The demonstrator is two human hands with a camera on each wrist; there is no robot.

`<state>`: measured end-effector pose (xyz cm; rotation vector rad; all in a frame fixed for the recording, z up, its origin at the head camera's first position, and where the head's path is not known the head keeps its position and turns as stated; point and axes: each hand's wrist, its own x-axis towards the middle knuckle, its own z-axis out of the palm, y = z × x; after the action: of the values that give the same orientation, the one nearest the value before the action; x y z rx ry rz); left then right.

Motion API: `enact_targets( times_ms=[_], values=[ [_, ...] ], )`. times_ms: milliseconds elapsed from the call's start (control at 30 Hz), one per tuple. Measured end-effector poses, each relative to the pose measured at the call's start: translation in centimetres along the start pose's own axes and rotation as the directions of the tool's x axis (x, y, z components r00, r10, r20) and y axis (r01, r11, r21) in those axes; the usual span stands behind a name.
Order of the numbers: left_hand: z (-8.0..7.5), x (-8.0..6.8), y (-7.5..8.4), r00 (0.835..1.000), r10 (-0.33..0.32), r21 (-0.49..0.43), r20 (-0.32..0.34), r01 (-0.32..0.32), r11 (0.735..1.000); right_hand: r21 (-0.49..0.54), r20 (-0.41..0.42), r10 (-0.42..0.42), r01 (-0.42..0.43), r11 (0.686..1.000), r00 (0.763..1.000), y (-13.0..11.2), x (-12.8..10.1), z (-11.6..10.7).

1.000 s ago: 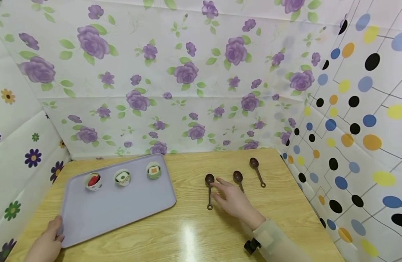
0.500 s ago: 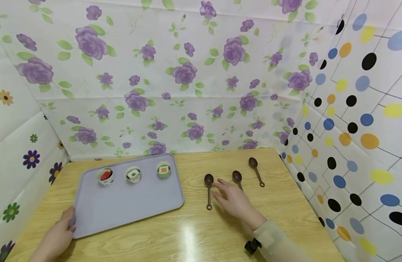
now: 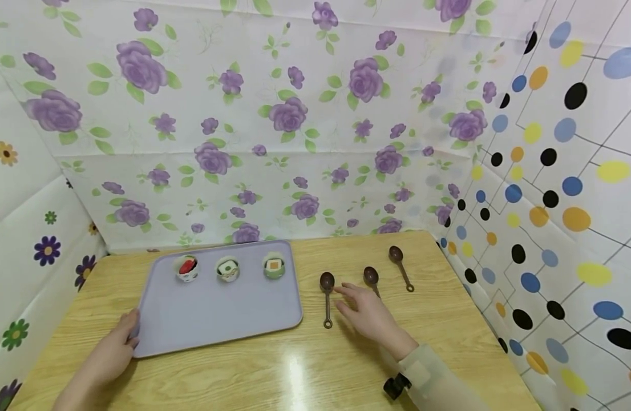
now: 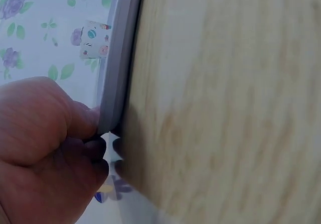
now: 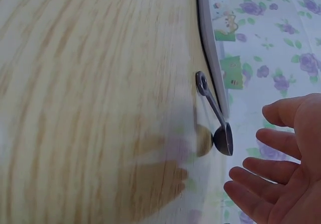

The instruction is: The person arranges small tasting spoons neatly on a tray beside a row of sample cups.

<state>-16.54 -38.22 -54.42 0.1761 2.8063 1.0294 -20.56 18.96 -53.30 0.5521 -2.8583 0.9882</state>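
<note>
While the left hand (image 3: 112, 355) pinches the tray (image 3: 220, 302) corner, the right hand (image 3: 369, 315) hovers relaxed beside a spoon (image 3: 327, 297). Tray seems stiff and light; its rim gives good hold.

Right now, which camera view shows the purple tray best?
The head view: it shows the whole purple tray with three small cups, and the left hand at its near corner. The left wrist view shows only the gripped rim edge-on. The right wrist view shows just a strip of edge.

Wooden table (image 3: 305, 365): purple tray (image 3: 218, 311), 3 brown spoons (image 3: 327, 297)
</note>
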Motion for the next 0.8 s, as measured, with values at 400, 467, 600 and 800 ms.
enact_targets(
  times_ms=[400,467,600,800],
  values=[
    [-1.6,0.5,-0.5,0.986,-0.043,-0.059,0.164,0.053,0.997,0.327,0.011,0.25,-0.24,0.914,0.968,0.0,0.4,1.3],
    [-1.5,0.5,-0.6,0.987,-0.027,-0.041,0.156,0.033,0.999,0.359,0.008,0.276,-0.26,0.896,0.961,0.1,0.6,1.6],
    [-1.5,0.6,-0.7,0.988,-0.027,-0.025,0.154,0.031,0.999,0.389,0.01,0.322,-0.301,0.871,0.947,0.1,0.9,2.2],
    [-1.6,0.6,-0.8,0.988,-0.039,0.016,0.151,0.037,0.999,0.403,0.055,0.353,-0.344,0.848,0.934,-0.3,1.1,2.8]
  ],
)
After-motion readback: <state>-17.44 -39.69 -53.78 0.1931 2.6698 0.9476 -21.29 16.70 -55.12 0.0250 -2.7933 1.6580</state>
